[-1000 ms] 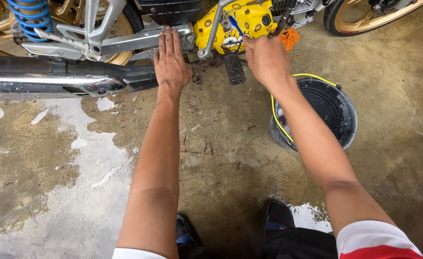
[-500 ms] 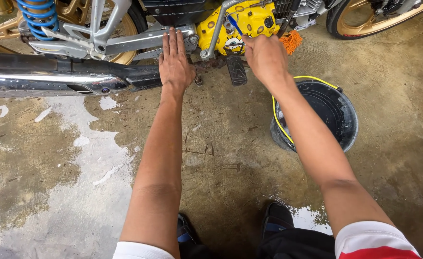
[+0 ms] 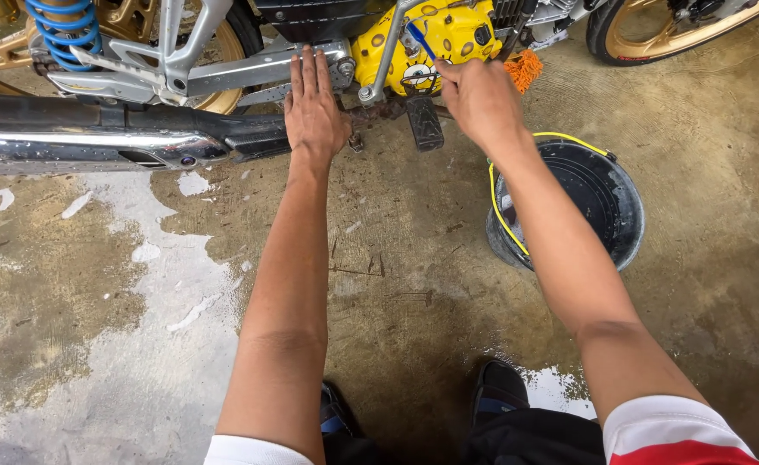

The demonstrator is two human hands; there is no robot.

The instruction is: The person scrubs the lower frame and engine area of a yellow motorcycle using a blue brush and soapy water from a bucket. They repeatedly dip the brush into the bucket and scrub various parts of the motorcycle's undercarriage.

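Observation:
A motorcycle stands across the top of the view, with a yellow spotted engine cover (image 3: 448, 39), a chrome exhaust pipe (image 3: 78, 138) and a blue rear spring (image 3: 61, 26). My left hand (image 3: 315, 108) lies flat with fingers together against the silver frame bar (image 3: 242, 73) just above the exhaust. My right hand (image 3: 481, 99) is closed around a thin blue-handled brush (image 3: 420, 41) held against the yellow cover. An orange bristly tuft (image 3: 526, 69) shows just right of that hand. A black footpeg (image 3: 424, 120) hangs between the two hands.
A black bucket with a yellow handle (image 3: 608, 202) stands on the wet concrete floor under my right forearm. Soapy puddles (image 3: 164, 284) spread at left. A gold wheel rim (image 3: 655, 34) is at top right. My feet in dark sandals (image 3: 496, 392) are at the bottom.
The view has shifted slightly; both hands stay on the motorcycle in nearly the same places, the right hand moving a little at the yellow cover.

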